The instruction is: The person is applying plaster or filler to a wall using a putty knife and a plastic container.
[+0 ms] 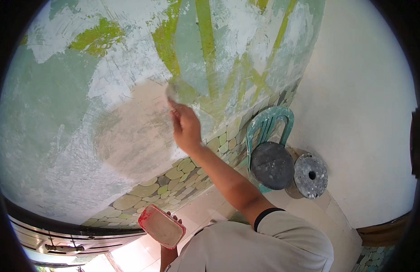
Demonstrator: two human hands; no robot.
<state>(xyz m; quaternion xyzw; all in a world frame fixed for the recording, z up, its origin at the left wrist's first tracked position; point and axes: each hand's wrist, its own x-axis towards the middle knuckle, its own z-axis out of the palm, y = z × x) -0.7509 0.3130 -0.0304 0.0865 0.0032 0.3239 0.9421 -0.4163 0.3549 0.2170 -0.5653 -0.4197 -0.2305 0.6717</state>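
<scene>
My right hand (188,128) reaches up to the painted wall (51,95), closed round a small, flat grey putty scraper (171,92). The scraper lies against the wall at the upper right edge of a damp-looking beige patch of filler (137,136); its exact shape is blurred. Low in the view, my left hand (176,218) grips a red rectangular plastic tub (145,228) from its far side. Beige paste coats the inside of the tub. Most of the left hand's fingers are hidden behind it.
Green pebble-like tiles (173,177) run along the wall's foot. To the right stand a green plastic chair (288,119) with a dark round object (272,165) on it and a paint-spattered spool (316,170). A plain white wall (359,109) bounds the right side.
</scene>
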